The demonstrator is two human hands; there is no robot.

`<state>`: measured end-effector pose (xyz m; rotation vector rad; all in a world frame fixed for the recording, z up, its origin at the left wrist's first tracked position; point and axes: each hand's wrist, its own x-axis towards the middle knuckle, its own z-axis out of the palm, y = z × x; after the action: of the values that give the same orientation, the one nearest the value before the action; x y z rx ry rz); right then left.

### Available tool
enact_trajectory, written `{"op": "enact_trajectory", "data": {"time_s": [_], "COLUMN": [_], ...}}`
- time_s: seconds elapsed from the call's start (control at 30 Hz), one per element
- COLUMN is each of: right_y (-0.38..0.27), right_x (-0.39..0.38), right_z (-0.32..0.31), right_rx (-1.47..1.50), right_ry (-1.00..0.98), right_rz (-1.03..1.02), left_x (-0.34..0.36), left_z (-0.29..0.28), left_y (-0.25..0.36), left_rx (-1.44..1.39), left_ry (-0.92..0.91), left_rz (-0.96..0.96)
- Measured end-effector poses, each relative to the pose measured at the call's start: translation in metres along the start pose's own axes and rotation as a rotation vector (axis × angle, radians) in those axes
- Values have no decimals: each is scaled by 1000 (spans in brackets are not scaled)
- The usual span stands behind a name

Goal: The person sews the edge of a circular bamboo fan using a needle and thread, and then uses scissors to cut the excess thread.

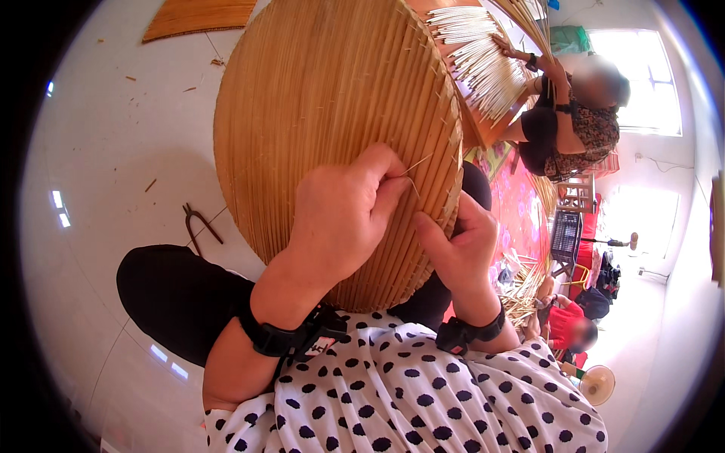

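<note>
A large round mat of tan plant stalks lies tilted over my lap, its stalks laid side by side and stitched along the rim. My left hand is closed in a pinch over the mat, near its right part. From its fingertips a thin pale strand sticks out; whether it is thread or a fine fibre I cannot tell. At the right edge my right hand grips the mat, thumb on top and the other fingers hidden behind the rim.
Metal pliers lie on the white tiled floor, left of the mat. Another stalk panel is at the upper left. On the right, a person handles pale stalks; another person in red sits farther off, near a dark crate.
</note>
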<state>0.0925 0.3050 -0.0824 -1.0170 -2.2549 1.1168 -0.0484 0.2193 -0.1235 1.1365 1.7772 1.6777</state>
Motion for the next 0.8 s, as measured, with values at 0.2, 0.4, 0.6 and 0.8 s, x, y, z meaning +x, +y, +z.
{"op": "enact_trajectory", "data": {"time_s": [0.2,0.4,0.6,0.8], "right_y": [1,3,3,5], "right_x": [-3,-3,-3,-3], "right_z": [2,3,3,5], "right_rx": [30,-3,-14,12], "right_ry": [39,61,52,71], "right_rz": [77,82,47,31], "left_x": [-7,-25,-31,-31], "left_z": [-15,-27,-17,-12], "left_y": [13,22,27,28], "left_rx": [-400,39,78,88], "left_ry": [155,1,-17,-46], "left_rz": [-272,3,-13,-18]}}
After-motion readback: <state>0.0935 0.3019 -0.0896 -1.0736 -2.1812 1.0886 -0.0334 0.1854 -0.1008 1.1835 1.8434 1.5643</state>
